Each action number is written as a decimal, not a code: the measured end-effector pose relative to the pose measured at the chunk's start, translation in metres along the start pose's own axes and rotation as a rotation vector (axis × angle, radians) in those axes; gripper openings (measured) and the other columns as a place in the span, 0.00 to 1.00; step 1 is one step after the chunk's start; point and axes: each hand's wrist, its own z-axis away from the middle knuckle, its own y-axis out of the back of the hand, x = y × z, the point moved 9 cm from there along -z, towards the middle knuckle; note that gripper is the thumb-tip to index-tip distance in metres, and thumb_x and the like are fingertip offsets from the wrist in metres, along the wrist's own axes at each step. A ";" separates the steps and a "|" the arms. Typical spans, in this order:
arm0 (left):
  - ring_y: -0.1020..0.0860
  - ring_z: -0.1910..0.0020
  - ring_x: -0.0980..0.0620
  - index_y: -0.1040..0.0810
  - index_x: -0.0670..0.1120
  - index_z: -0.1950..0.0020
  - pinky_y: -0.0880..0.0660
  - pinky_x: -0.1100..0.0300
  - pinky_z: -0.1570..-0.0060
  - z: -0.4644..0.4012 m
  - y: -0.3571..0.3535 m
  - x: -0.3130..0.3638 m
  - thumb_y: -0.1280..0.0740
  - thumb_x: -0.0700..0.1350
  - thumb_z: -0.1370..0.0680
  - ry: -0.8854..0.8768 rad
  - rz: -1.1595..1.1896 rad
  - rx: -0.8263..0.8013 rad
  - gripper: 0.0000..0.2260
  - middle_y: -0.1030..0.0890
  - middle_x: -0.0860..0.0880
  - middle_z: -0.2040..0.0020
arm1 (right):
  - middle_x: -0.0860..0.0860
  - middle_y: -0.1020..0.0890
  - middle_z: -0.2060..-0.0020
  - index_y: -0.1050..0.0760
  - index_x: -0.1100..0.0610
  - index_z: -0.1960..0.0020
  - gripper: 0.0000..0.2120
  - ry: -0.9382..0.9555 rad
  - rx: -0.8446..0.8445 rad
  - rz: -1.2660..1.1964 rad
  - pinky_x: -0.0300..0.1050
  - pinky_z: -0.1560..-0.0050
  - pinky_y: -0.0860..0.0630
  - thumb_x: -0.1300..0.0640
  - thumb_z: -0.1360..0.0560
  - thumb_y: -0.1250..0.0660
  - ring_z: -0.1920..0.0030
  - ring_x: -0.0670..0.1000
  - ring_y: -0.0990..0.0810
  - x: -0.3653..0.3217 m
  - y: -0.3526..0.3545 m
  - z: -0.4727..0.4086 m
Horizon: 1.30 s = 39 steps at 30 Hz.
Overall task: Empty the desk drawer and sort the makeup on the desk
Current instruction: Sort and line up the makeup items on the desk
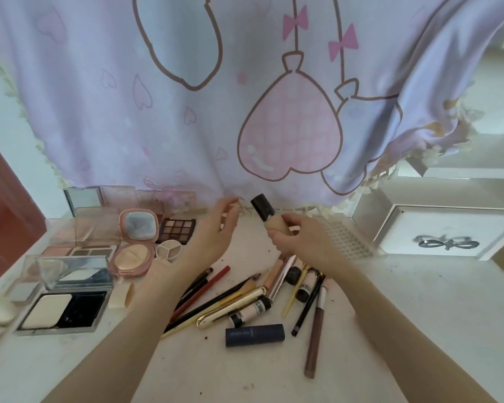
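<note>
A person's right hand (296,238) grips a beige foundation bottle (269,218) with a black cap, fingers curled round its lower body, tilting it up above a white desk (419,301). The left hand (216,228), just left of the bottle, is empty, its fingers relaxed and slightly spread.

Below the bottle lies a loose heap of pencils (213,289), tubes and a gold pen. Left of the bottle sit the sorted compacts: a pink one (136,242), an eyeshadow palette (176,229) and a powder case (67,303). Right of the bottle stands a white box (445,231).

The drawer is not in view.

The bottle is held only by its base and leans, so it could slip and drop onto the heap, scattering the round pencils. A forearm sweeping back could likewise roll pencils towards the desk edge.
</note>
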 end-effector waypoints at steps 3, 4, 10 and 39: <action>0.26 0.65 0.61 0.30 0.52 0.39 0.31 0.73 0.65 0.018 0.026 0.042 0.46 0.48 0.19 -0.179 -0.044 0.035 0.10 0.25 0.56 0.60 | 0.51 0.17 0.60 0.24 0.56 0.41 0.14 -0.017 -0.243 -0.192 0.40 0.57 0.21 0.49 0.23 0.35 0.60 0.50 0.19 -0.016 -0.023 0.028; 0.27 0.67 0.57 0.29 0.52 0.44 0.32 0.71 0.67 0.026 0.031 0.055 0.46 0.48 0.19 -0.246 -0.077 0.017 0.08 0.26 0.55 0.63 | 0.53 0.18 0.60 0.24 0.59 0.42 0.15 -0.022 -0.342 -0.320 0.41 0.58 0.23 0.49 0.23 0.36 0.61 0.51 0.21 -0.020 -0.034 0.037; 0.28 0.70 0.59 0.33 0.56 0.58 0.32 0.69 0.70 0.075 0.054 0.088 0.50 0.57 0.24 -0.404 -0.149 0.015 0.09 0.27 0.57 0.71 | 0.58 0.20 0.62 0.31 0.65 0.43 0.23 -0.181 -0.698 -0.858 0.35 0.75 0.30 0.48 0.28 0.36 0.73 0.49 0.26 -0.041 -0.077 0.081; 0.28 0.68 0.64 0.28 0.56 0.62 0.33 0.74 0.66 0.150 0.081 0.008 0.37 0.47 0.23 -0.021 -0.231 -0.122 0.08 0.25 0.55 0.67 | 0.44 0.23 0.66 0.24 0.47 0.55 0.11 0.183 -0.228 -0.140 0.42 0.65 0.23 0.51 0.34 0.24 0.69 0.44 0.24 -0.005 -0.159 0.127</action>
